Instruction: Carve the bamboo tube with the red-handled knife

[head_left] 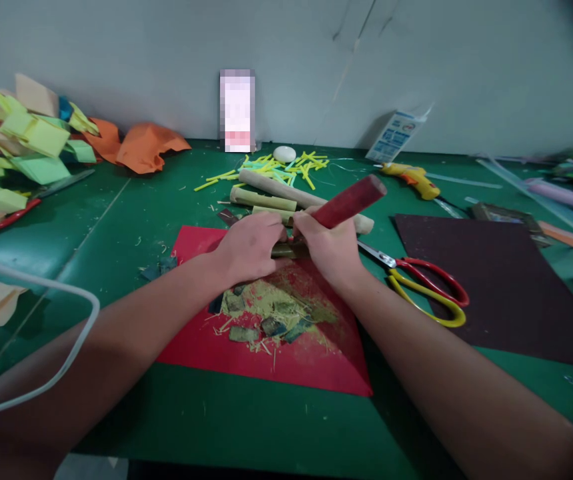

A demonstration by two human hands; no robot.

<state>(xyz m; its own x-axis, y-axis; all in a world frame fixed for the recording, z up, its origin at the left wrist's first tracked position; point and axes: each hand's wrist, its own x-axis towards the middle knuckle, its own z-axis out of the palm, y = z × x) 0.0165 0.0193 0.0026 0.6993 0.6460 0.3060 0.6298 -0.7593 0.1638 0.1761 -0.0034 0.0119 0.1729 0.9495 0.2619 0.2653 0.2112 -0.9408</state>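
My left hand (249, 247) is closed over a short bamboo piece (291, 251) and presses it down on a red sheet (286, 363). My right hand (330, 250) is wrapped round the red handle of a tool (350, 201) that slants up to the right; its working end is hidden between my hands. Bamboo shavings and dark chips (271, 317) lie on the red sheet just below my hands. More bamboo sticks (266, 199) lie right behind them.
Red-and-yellow scissors (429, 287) and a dark brown sheet (496, 287) lie to the right, a yellow glue gun (414, 179) behind them. Yellow and green strips (286, 168) are scattered at the back. Folded paper pieces (21, 143) and orange paper (141, 147) are piled left. A white cable (74, 347) loops at left.
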